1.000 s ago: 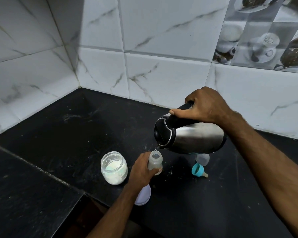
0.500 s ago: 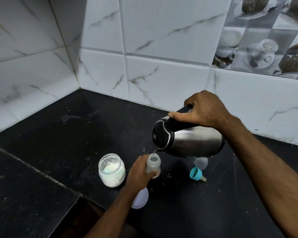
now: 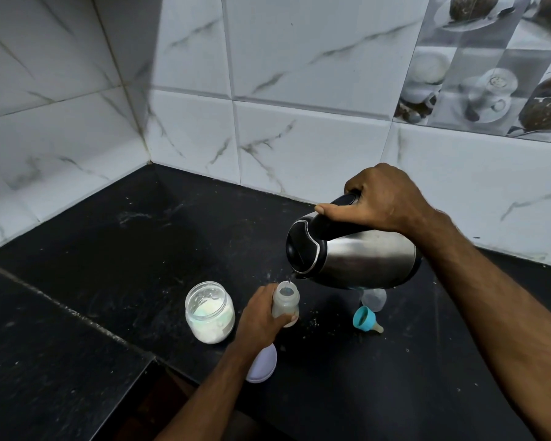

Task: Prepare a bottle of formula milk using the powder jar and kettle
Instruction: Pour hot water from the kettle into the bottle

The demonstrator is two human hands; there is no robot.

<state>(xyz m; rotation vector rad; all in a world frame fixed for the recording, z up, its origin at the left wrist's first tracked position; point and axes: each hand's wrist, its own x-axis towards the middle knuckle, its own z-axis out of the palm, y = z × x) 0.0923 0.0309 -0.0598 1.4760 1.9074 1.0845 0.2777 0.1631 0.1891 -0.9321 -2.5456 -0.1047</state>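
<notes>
Right hand (image 3: 384, 198) is gripping the tipped kettle (image 3: 353, 257) by its handle, spout over the bottle (image 3: 285, 302) the left hand (image 3: 261, 323) is clasping upright

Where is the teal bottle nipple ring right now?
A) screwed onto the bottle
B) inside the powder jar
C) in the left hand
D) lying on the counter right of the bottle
D: the teal nipple ring lies on the black counter, right of the open baby bottle.
</notes>
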